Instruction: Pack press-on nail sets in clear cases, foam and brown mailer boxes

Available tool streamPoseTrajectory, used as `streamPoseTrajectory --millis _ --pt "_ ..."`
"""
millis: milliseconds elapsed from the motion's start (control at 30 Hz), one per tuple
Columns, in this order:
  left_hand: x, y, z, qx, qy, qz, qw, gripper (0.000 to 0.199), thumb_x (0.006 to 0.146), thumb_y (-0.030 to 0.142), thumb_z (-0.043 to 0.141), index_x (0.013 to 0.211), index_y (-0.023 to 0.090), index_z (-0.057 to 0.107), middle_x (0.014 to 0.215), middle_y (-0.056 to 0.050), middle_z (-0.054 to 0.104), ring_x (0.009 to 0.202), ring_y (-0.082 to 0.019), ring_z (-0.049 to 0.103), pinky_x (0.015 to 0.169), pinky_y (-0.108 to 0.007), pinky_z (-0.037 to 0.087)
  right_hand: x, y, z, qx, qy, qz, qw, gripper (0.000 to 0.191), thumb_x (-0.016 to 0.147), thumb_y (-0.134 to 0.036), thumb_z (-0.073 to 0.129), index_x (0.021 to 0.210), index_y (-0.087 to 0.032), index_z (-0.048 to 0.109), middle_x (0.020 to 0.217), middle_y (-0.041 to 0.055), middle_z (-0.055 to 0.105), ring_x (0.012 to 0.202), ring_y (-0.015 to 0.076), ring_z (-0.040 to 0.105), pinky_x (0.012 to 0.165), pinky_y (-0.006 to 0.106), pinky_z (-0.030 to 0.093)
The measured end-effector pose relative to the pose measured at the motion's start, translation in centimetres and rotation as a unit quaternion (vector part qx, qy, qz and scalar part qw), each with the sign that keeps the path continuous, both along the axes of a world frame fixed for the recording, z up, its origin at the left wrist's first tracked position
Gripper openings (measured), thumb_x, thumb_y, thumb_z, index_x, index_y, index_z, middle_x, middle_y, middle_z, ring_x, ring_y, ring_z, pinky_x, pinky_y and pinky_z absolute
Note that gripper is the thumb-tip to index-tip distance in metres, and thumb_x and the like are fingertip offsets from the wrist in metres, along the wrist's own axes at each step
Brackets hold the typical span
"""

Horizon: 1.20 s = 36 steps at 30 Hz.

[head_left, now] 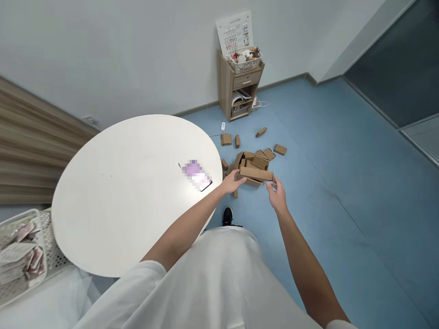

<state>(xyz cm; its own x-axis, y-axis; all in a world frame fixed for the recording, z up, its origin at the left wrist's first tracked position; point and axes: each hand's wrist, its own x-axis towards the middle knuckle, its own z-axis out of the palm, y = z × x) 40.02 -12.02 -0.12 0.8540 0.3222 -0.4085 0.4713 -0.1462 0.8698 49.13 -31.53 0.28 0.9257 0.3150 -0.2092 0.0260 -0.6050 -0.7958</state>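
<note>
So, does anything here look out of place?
Yes, small cardboard boxes lie strewn across the blue floor around a heaped open carton, which looks untidy. I can't see any spill.

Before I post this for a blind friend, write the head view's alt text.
A person's left hand and right hand are at either end of a long cardboard box, over smaller boxes on a blue floor, beside a white table holding a phone.
</note>
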Motion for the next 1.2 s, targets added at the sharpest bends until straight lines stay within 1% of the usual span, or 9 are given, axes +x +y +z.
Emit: streamPoseTrajectory --millis 100,233,367,500,633,767,1000,1067,1200 --pt "1.6 -0.1 -0.3 0.018 -0.028 -0.013 0.999 0.075 0.071 0.053 0.055 0.131 0.017 0.029 0.136 -0.013 0.035 0.124 -0.026 0.035 0.098 -0.036 0.033 1.0 -0.4 -0.5 0.031 0.004 -0.016 0.999 0.068 0.074 -0.053 0.044 0.132 -0.019 0.029 0.130 0.0145 0.037 0.109 0.0234 0.047 0.083 0.035 0.043" --pt "-0.8 0.6 -0.5 0.025 -0.001 -0.011 1.000 0.065 0.072 0.047 0.057 0.126 0.017 0.038 0.131 -0.013 0.042 0.119 -0.027 0.041 0.098 -0.038 0.034 0.3 0.1 -1.6 0.022 0.046 0.029 0.998 0.069 0.073 -0.049 0.048 0.132 -0.018 0.029 0.128 0.0154 0.039 0.101 0.0226 0.053 0.081 0.036 0.044" --pt "-6.2 2.3 -0.4 -0.014 0.033 0.066 0.997 0.057 0.075 0.045 0.054 0.123 0.018 0.041 0.122 -0.012 0.050 0.104 -0.022 0.054 0.085 -0.034 0.045 -0.7 2.4 -2.1 0.005 0.071 0.105 0.992 0.066 0.073 -0.043 0.049 0.131 -0.018 0.030 0.124 0.0145 0.043 0.088 0.0196 0.058 0.077 0.035 0.045" --pt "-13.0 3.9 -0.1 0.018 0.082 0.210 0.974 0.051 0.075 0.044 0.054 0.118 0.018 0.046 0.113 -0.010 0.056 0.094 -0.019 0.058 0.076 -0.029 0.048 -2.3 6.8 -1.8 -0.017 0.072 0.221 0.972 0.060 0.075 -0.039 0.046 0.130 -0.019 0.032 0.115 0.0113 0.050 0.077 0.0158 0.057 0.073 0.033 0.046" --pt "-19.4 4.7 -0.7 0.042 0.157 0.332 0.929 0.047 0.075 0.042 0.053 0.115 0.018 0.047 0.110 -0.010 0.057 0.091 -0.019 0.059 0.072 -0.028 0.048 -5.1 12.6 -1.1 -0.066 0.047 0.392 0.916 0.055 0.078 -0.037 0.043 0.130 -0.020 0.033 0.095 0.0051 0.058 0.068 0.0134 0.055 0.069 0.029 0.044" --pt "-24.4 4.6 -1.4 0.059 0.211 0.396 0.892 0.044 0.075 0.042 0.052 0.113 0.019 0.048 0.110 -0.009 0.057 0.090 -0.018 0.059 0.072 -0.027 0.047 -8.4 18.1 -0.6 -0.157 -0.024 0.514 0.843 0.052 0.081 -0.037 0.041 0.130 -0.023 0.032 0.079 0.0025 0.060 0.077 0.0176 0.056 0.067 0.028 0.041" --pt "-29.9 4.6 -1.3 0.055 0.223 0.422 0.877 0.042 0.075 0.040 0.051 0.112 0.020 0.048 0.109 -0.007 0.058 0.089 -0.017 0.059 0.075 -0.028 0.046 -12.0 22.7 -1.1 -0.321 -0.097 0.533 0.777 0.055 0.083 -0.043 0.037 0.132 -0.022 0.026 0.098 0.0090 0.062 0.090 0.0246 0.056 0.072 0.034 0.038" --pt "-31.4 4.9 -1.3 0.050 0.218 0.423 0.878 0.042 0.076 0.041 0.050 0.112 0.020 0.048 0.109 -0.007 0.058 0.089 -0.017 0.059 0.076 -0.028 0.046 -12.6 22.9 -1.1 -0.345 -0.098 0.515 0.778 0.054 0.084 -0.044 0.035 0.132 -0.021 0.026 0.099 0.0097 0.061 0.091 0.0241 0.056 0.072 0.033 0.038" --pt "-34.9 5.8 -1.5 0.041 0.196 0.422 0.884 0.042 0.076 0.042 0.049 0.113 0.020 0.048 0.109 -0.007 0.058 0.088 -0.018 0.058 0.077 -0.029 0.045 -14.6 22.9 -0.3 -0.324 -0.126 0.468 0.812 0.052 0.084 -0.045 0.033 0.131 -0.022 0.027 0.091 0.0074 0.061 0.083 0.0217 0.056 0.068 0.031 0.038"
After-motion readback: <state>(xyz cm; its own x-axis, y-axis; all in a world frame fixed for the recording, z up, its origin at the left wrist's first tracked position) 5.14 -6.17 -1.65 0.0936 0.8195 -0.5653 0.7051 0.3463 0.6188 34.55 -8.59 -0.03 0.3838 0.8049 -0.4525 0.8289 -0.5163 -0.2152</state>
